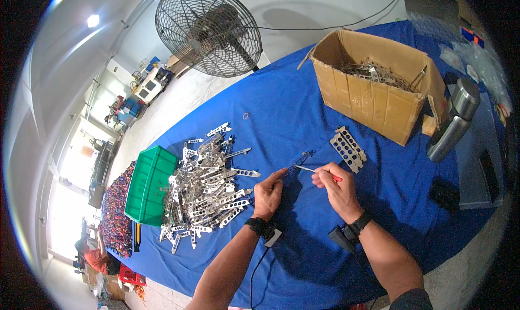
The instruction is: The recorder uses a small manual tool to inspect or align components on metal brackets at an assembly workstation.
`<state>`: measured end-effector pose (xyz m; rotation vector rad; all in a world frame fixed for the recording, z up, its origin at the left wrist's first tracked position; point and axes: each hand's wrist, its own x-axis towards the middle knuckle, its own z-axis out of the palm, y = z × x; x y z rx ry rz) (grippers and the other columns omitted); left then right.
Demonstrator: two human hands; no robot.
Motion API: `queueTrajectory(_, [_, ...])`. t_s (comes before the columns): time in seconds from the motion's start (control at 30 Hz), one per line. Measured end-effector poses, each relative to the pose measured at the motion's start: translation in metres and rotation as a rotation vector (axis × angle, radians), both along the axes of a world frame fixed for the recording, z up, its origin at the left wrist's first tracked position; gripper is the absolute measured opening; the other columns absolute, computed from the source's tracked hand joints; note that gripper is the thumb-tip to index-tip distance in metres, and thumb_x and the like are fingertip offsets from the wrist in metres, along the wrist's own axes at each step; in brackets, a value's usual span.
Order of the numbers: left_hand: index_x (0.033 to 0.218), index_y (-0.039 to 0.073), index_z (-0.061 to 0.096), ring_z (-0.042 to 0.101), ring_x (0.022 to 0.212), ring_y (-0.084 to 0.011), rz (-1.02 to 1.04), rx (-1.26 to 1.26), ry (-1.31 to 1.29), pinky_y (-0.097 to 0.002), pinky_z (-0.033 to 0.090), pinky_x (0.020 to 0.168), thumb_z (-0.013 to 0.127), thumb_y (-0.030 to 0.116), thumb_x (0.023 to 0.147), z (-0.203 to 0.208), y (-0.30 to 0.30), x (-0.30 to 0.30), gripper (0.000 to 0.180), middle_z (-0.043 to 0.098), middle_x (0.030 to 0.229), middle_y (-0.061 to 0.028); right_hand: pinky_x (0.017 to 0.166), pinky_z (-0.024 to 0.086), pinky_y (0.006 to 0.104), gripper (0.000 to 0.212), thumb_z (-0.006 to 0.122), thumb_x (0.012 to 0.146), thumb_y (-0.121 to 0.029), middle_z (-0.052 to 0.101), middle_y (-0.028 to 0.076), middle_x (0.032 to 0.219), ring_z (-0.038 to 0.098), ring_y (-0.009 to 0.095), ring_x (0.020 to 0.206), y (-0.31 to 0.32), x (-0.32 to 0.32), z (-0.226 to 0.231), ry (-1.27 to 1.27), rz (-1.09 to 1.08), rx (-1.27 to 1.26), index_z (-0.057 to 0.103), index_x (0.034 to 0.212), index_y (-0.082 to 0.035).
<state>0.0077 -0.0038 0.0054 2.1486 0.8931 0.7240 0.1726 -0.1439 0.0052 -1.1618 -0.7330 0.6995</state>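
Note:
My left hand [268, 195] is closed on the near end of a perforated metal strip [301, 158], holding it tilted over the blue cloth. In my right hand [338, 191] is a red-handled tool [306, 169] with a thin metal shaft. The tip of its shaft meets or nearly meets the strip; the exact contact is too small to tell. A heap of similar metal strips [208, 183] spreads to the left of my left hand. Beyond my right hand, several strips lie side by side in a neat group [348, 149].
A green plastic bin [145, 186] tilts against the heap, beside a mound of small multicoloured pieces [117, 207]. At the far right stand an open cardboard box [368, 101] of metal parts and a steel flask [457, 120]. Behind the table is a large fan [208, 31]. Cables trail from both wrists.

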Motion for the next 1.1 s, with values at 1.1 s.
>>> queueTrajectory(1.1, [0.119,0.006,0.068,0.050,0.059,-0.0082,0.003,0.028,-0.025,-0.0282,0.046,0.058,0.054,0.006,0.090,-0.0074,0.0044,-0.0033,0.032,0.057,0.064,-0.0087,0.071,0.054,0.0299,0.025,0.050,0.099,-0.018,0.069,0.012,0.086,0.066,0.016,0.077,-0.0001,-0.0008,0.0008,0.041,0.004,0.014,0.063,0.097,0.003])
